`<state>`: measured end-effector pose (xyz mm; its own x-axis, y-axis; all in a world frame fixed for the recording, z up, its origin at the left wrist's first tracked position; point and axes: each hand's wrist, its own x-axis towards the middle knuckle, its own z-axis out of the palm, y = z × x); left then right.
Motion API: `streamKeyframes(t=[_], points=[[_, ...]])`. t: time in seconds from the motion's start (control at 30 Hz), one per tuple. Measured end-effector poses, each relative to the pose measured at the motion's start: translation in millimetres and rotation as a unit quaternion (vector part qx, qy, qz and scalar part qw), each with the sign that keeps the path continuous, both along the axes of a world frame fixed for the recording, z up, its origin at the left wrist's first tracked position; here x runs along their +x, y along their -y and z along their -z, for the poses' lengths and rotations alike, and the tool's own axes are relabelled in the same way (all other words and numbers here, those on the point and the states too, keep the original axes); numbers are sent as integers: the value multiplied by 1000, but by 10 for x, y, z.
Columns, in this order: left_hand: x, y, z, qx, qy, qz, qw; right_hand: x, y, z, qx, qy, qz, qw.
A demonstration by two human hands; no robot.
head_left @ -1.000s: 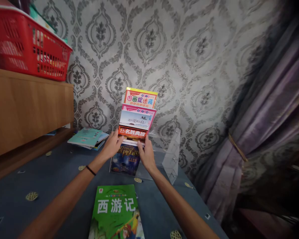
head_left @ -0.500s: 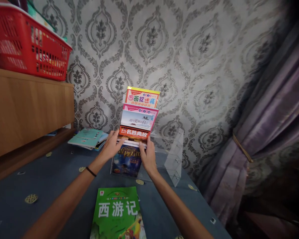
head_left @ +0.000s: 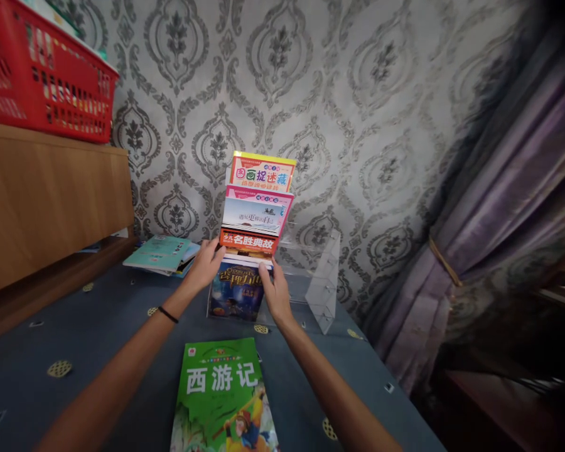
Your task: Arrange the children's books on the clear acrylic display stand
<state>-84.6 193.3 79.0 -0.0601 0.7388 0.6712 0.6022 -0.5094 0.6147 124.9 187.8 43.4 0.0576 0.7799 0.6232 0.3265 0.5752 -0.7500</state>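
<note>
A clear display rack (head_left: 322,282) stands on the table with books in stepped tiers. In its front tier is a dark blue book (head_left: 238,295), upright and leaning slightly back. My left hand (head_left: 207,263) grips that book's upper left corner, thumb in front. At the upper right corner my right hand (head_left: 276,292) holds it the same way; its fingertips are partly hidden. Behind it rise a red-banded book (head_left: 249,243), a pale blue and pink book (head_left: 254,210) and a yellow-topped book (head_left: 262,171). A green book (head_left: 221,395) lies flat between my forearms.
A pile of thin teal-covered books (head_left: 157,252) lies left of the rack. Further left, a red basket (head_left: 70,88) sits on a wooden cabinet (head_left: 51,201). Patterned wallpaper backs the table (head_left: 117,320), and a tied purple curtain (head_left: 433,295) hangs at the right.
The view has shifted a little, so most things sit slightly higher and further left, with more of the green book showing. Both hands stay at the blue book's upper corners.
</note>
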Motion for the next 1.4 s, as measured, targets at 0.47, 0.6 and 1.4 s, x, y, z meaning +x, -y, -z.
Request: streamKeyframes(t=[0.47, 0.6, 1.4], points=[[129, 219, 173, 12, 166, 72, 984, -67, 53, 138, 35, 44, 39, 998], [171, 255, 244, 8, 159, 57, 986, -88, 12, 205, 79, 88, 67, 991], [303, 164, 224, 108, 77, -19, 991, -37, 1, 64, 85, 45, 26, 995]])
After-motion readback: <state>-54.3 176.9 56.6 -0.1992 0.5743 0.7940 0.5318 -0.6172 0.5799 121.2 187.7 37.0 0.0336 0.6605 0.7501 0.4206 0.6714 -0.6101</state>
